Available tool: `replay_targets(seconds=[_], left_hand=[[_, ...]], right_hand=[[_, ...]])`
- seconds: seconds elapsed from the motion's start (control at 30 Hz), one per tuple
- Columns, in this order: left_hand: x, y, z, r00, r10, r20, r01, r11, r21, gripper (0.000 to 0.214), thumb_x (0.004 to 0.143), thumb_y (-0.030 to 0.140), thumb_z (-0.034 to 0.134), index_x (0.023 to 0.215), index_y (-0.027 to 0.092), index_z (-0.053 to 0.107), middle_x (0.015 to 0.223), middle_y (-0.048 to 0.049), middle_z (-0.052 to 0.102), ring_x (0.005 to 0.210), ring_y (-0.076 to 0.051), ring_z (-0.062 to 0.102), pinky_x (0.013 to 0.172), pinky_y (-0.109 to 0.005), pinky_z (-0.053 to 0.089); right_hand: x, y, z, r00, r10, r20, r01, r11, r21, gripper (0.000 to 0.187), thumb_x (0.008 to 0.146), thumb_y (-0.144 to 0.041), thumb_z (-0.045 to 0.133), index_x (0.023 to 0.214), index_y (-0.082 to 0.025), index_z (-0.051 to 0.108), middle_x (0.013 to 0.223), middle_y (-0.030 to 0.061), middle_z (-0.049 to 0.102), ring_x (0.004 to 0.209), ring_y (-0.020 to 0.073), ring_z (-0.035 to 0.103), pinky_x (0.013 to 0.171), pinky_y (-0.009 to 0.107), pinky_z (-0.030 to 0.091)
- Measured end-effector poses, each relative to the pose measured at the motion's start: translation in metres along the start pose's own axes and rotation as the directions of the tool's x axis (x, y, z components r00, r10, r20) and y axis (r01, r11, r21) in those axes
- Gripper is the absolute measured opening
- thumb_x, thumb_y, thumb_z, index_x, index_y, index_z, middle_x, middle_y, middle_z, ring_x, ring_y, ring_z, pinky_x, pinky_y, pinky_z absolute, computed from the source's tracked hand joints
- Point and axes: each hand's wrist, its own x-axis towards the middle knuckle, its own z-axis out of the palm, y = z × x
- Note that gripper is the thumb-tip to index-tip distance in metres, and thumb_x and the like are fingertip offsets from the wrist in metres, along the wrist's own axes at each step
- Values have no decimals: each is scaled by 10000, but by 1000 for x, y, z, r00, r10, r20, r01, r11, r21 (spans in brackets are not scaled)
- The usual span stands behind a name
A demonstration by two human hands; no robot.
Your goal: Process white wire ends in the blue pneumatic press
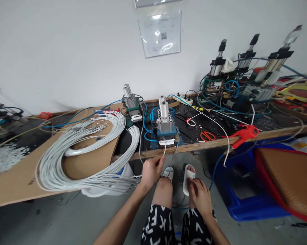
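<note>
My left hand point(151, 171) is pinched on a thin white cable point(164, 151) just below the bench edge. The cable runs up into the jaws of a small pneumatic press point(165, 127) on a blue base. My right hand point(200, 196) rests flat on my right knee with fingers spread and holds nothing. A large coil of white cables point(92, 149) lies on a cardboard sheet point(20, 180) to my left, its loose ends reaching toward my left hand.
A second small press point(132, 103) stands behind the coil. Orange scissors point(207, 136) and a red clamp point(244, 133) lie along the wooden bench edge point(206, 144). Three tall air cylinders point(247, 58) and tangled hoses fill the right rear. A brown stool point(291, 180) stands at right.
</note>
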Motion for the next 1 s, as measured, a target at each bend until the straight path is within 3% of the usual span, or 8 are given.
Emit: replay_targets(seconds=[0.3,1.0], left_hand=[[4,-4,0,1000,-22,13,22,999,-37,443,947,442,471,770,138,741,499,10,527,489,-122,489,497,-210,315],[8,-1,-2,999,-29,19,31,997,-74,451,928,458,476,734,135,723,465,18,497,456,-114,436,467,-214,301]], right_hand=[[1,-3,-2,999,-31,-31,31,1000,-3,410,955,-384,380,1135,-183,689,1224,118,692,1261,287,537,1040,463,407],[1,-5,-2,1000,-22,-22,22,1000,-17,386,960,-371,375,1075,-205,704,1234,108,695,1281,296,531,1038,473,405]])
